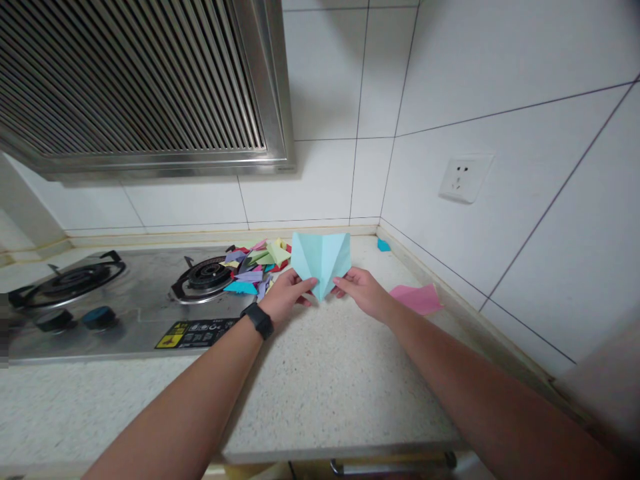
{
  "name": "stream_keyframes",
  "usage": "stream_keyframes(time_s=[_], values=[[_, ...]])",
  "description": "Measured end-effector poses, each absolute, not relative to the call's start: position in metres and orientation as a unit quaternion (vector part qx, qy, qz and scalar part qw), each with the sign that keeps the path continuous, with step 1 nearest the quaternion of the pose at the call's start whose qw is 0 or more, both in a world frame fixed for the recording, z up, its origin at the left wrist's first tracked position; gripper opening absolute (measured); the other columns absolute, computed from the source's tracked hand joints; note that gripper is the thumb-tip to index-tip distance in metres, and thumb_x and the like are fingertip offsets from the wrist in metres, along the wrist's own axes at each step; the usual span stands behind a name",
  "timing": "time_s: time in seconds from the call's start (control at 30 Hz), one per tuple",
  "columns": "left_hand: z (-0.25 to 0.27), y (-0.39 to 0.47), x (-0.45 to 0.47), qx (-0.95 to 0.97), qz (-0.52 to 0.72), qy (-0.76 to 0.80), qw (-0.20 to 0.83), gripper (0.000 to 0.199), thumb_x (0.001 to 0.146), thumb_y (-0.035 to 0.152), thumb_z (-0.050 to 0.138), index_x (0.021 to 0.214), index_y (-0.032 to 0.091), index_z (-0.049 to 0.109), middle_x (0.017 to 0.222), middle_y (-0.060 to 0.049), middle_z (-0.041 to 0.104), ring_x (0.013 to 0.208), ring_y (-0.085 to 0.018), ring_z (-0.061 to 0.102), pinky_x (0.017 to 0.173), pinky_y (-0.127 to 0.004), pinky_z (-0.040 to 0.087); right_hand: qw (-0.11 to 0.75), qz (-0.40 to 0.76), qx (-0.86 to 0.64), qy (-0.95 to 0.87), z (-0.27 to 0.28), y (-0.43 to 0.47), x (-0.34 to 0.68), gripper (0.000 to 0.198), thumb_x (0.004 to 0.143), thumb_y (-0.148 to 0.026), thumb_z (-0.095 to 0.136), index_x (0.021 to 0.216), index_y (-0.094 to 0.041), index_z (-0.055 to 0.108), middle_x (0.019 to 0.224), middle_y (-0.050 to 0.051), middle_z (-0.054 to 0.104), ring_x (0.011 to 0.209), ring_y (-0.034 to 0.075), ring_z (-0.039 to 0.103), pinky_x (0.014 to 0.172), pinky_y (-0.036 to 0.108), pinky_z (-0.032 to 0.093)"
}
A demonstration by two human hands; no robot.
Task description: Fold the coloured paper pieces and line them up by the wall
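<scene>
A light blue sheet of paper [321, 257] is held up over the counter, folded to a point at its lower end with a crease down the middle. My left hand [290, 293] pinches its lower left edge between thumb and fingers. On the opposite edge, my right hand [363, 290] grips the paper the same way. Behind my left hand lies a heap of folded coloured papers [255, 260], partly on the stove and partly on the counter. Pink paper [417, 299] rests on the counter beyond my right wrist.
A steel gas stove [135, 327] with two burners takes up the left, below a slatted range hood [290, 133]. The speckled counter [320, 393] meets tiled walls at the back and right. A small blue paper piece [383, 245] sits in the corner; a socket [465, 179] is above.
</scene>
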State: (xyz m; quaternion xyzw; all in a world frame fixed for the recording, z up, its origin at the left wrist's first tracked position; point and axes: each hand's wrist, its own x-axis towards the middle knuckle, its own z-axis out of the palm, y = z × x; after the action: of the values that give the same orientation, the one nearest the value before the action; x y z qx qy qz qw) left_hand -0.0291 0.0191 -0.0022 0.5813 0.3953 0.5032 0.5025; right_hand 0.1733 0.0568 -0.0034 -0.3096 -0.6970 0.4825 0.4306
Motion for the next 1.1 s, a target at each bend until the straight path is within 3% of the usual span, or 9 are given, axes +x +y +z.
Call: stream_keyframes(time_s=[1.1], values=[[-0.0054,0.0213,-0.0319,0.563,0.517,0.39,0.514,0.037,0.077,0.042,0.072,0.098,0.013,0.061,0.089,-0.007,0.064,0.068,-0.013,0.062,0.048,-0.02,0.046,0.415,0.464,-0.332,-0.709,-0.0123,0.0662,0.1804,0.032,0.083,-0.047,0.063,0.089,-0.016,0.063,0.071,0.004,0.068,0.06,0.014,0.061,0.057,0.028,0.047]])
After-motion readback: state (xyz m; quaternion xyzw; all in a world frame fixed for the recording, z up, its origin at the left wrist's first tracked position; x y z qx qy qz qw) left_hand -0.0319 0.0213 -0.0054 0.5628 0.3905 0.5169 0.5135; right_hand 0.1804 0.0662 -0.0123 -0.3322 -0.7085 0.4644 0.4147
